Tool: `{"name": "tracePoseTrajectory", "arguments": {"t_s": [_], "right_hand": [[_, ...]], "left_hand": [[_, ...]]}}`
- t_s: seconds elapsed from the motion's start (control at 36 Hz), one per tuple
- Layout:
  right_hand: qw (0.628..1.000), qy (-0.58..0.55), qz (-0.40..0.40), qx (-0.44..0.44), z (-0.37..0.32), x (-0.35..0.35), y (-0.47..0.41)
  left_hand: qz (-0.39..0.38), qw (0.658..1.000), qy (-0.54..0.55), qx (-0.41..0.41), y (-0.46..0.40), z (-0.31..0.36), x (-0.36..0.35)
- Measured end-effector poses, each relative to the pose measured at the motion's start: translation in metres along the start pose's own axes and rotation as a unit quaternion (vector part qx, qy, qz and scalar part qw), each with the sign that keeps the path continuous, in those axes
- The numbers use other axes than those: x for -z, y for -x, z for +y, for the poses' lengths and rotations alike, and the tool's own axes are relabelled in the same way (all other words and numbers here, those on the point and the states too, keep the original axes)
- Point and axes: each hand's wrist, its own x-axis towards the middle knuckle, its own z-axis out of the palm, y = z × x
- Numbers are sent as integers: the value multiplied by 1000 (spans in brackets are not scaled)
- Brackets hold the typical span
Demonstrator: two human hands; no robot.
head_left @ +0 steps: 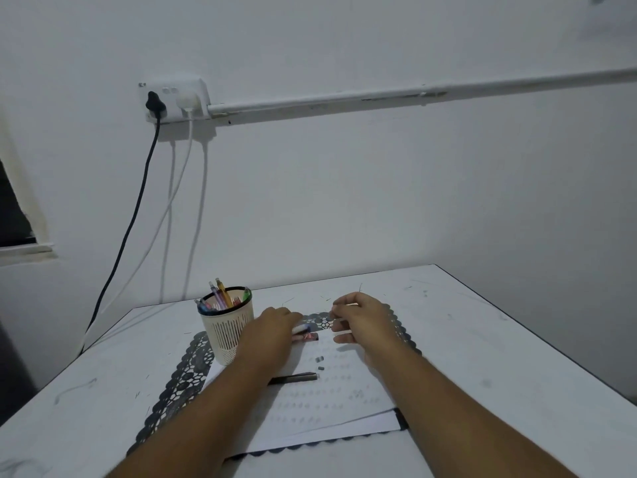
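White pen (304, 328) lies in the left hand's (272, 334) curled fingers (291, 318); the right hand (363, 319) pinches a small part (333, 318). Assembly seems underway: next, align both.

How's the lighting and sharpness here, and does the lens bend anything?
Head view: dim, flat light, soft shadows; the wall conduit bows from wide-angle distortion; the left hand and right hand look slightly blurred.

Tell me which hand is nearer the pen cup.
Left. The left hand sits right beside the pen cup, gripping a small white item; the right hand is farther right, over the mat.
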Motion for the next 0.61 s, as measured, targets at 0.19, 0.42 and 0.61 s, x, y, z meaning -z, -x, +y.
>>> {"name": "tracePoseTrajectory", "arguments": {"t_s": [0.19,0.42,0.61], "right_hand": [[998,63,5,14,-1,-9,5],[997,71,15,17,-4,-16,18],[995,79,-15,53,-11,-28,30]], "left_hand": [[-81,976,192,-67,33,-12,33],[-104,969,211,-70,59,-14,21],[8,961,275,-32,62,-27,17]]}}
